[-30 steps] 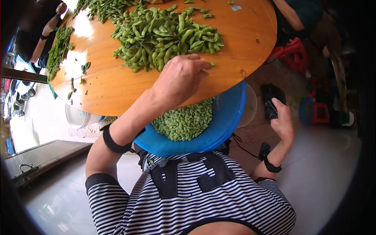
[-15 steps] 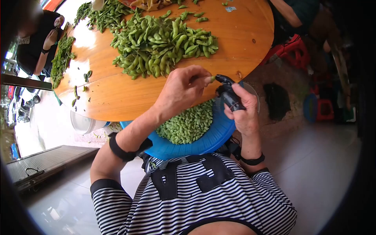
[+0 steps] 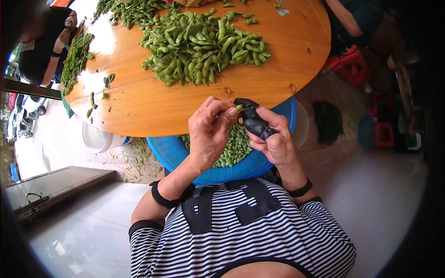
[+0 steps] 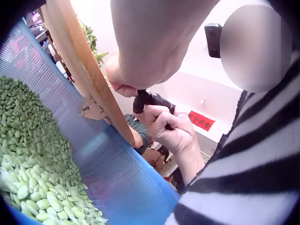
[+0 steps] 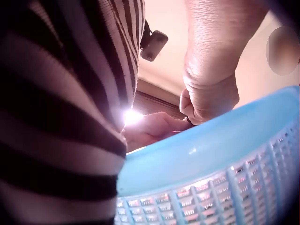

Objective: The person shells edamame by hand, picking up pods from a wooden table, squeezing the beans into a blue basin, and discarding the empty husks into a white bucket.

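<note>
Two hands meet over the table's near edge in the head view. The left hand (image 3: 209, 132) pinches a pod (image 3: 238, 107) whose visible tip points right, toward the black tool (image 3: 252, 121) gripped by the right hand (image 3: 276, 141); its long axis is mostly hidden. Below sits the blue basket (image 3: 171, 150) of beans (image 3: 234, 148). From the left wrist, the basket wall (image 4: 108, 164) slopes beneath the table edge (image 4: 89, 79). The right-wrist view shows the basket rim (image 5: 211, 154), pod unseen.
</note>
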`<action>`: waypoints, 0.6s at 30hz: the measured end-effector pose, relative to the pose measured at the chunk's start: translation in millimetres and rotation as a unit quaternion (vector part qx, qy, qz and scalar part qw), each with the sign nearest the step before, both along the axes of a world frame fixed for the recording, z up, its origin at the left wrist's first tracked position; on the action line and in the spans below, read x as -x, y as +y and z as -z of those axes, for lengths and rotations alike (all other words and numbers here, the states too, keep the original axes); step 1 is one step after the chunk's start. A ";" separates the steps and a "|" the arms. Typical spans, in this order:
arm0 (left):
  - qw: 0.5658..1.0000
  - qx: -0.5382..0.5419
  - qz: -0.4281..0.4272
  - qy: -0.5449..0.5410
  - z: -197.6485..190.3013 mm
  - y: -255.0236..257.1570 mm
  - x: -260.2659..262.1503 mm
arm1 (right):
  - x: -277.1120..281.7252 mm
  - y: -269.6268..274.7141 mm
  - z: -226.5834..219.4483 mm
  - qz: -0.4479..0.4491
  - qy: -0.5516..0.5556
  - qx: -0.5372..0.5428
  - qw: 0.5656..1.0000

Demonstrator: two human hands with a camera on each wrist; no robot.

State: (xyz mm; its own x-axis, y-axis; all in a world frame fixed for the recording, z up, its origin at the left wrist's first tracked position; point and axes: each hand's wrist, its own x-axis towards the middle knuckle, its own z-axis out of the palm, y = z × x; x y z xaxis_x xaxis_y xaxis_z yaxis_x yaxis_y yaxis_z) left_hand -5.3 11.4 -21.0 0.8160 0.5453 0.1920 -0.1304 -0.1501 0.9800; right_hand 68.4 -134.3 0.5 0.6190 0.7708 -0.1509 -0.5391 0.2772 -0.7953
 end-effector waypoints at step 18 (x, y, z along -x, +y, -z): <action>0.991 0.134 0.010 -0.016 0.2 -12.6 7.8 | -2.7 -4.8 -6.4 -0.038 -0.028 0.055 0.997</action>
